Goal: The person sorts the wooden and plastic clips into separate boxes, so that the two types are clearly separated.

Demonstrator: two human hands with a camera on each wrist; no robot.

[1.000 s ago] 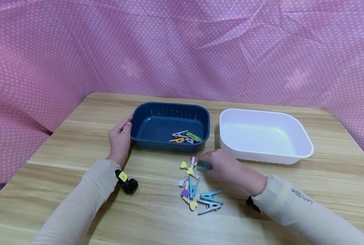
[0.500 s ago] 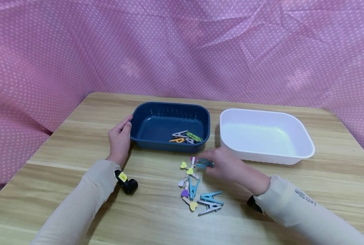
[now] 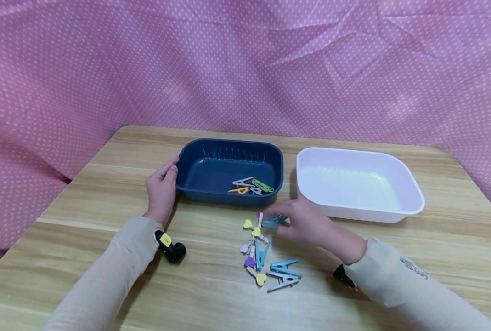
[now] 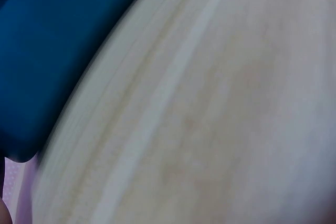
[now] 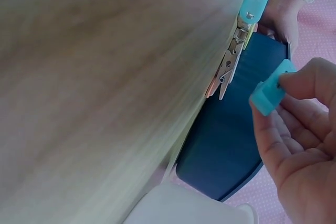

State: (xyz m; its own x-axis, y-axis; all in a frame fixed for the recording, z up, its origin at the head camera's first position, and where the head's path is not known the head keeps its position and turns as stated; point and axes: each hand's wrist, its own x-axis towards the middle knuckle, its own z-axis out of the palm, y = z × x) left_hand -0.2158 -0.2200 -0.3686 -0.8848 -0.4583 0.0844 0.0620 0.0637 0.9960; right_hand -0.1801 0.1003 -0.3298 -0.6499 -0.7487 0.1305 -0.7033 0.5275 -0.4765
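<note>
Okay, so the right hand is pinching a blue plastic clothespin, thumb and fingertips spaced just by its thickness. It's sitting just in front of the gap between the navy basin and the white basin; I'm not seeing clearly how far it's clearing the tabletop, if at all.

I'm betting on light, stiff, slightly slick and pretty tough. I'd be gripping the flat sides by the spring, since squeezing the handle ends is probably just popping it wide.

Visibility's being annoying: fingers are covering part of it from the head view, and the right wrist view is only showing one end. Next to it, the wooden heart mini pegs are overlapping, so I'm not trusting a count. Farther left, the left hand is touching the navy basin's end, but I can't tell whether those fingers are curling round it; the left wrist view is mostly showing blurry wood.
</note>
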